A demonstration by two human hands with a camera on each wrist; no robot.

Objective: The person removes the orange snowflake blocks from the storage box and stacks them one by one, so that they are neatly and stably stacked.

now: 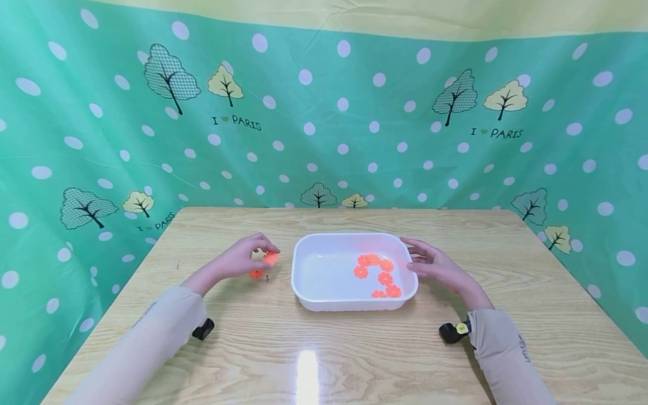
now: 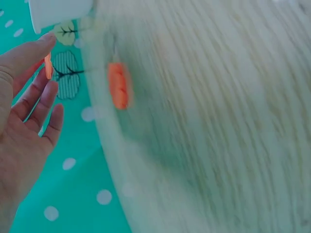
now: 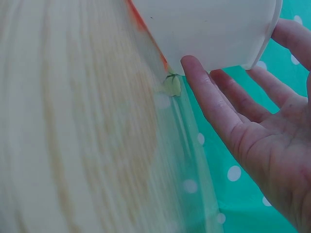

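Observation:
My left hand [image 1: 249, 256] pinches an orange flower-shaped slice [image 1: 270, 258] between thumb and fingers, left of a white plastic tub [image 1: 349, 305]. The left wrist view shows this slice [image 2: 48, 67] edge-on, the other fingers spread below it. Another orange slice [image 1: 256, 274] lies on the table just under that hand; from the left wrist its scalloped side [image 2: 118, 86] shows. At the tub's right end, my right hand [image 1: 436, 266] rests its outstretched fingers against the outer wall and rim. Its fingertips [image 3: 193, 65] touch the white wall in the right wrist view.
Several orange flower-shaped slices [image 1: 385, 278] lie on the right half of the tub's floor. The tub stands on a wood-grain table [image 1: 243, 354]. Behind the table's back edge hangs a green curtain [image 1: 283, 124] with white dots and printed trees.

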